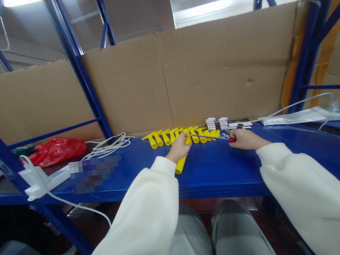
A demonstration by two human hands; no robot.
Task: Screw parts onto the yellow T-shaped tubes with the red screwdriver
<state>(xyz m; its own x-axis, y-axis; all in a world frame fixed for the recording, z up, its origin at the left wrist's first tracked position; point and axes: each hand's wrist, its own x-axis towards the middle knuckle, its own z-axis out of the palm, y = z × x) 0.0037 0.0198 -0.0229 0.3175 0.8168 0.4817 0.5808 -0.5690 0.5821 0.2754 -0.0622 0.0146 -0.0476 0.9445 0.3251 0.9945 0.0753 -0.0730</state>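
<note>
My left hand [177, 147] is closed around a yellow T-shaped plastic tube [181, 165], whose round lower end sticks out toward me. In my right hand [244, 139] is a screwdriver [232, 139] with a red and black handle. Its long metal shaft points left, and the tip reaches the upper part of the held tube; whether it touches a screw there is too small to tell. Behind my left hand, similar yellow T-shaped tubes [153, 142] lie in a row on the blue shelf top [215, 176].
Stacked white pieces [217, 123] stand behind the screwdriver. A coiled white cable [111, 144], a red plastic bag [60, 150] and a power strip [48, 182] are on the left. Another white strip [296, 117] lies at right. Cardboard [212, 70] backs the shelf between blue posts.
</note>
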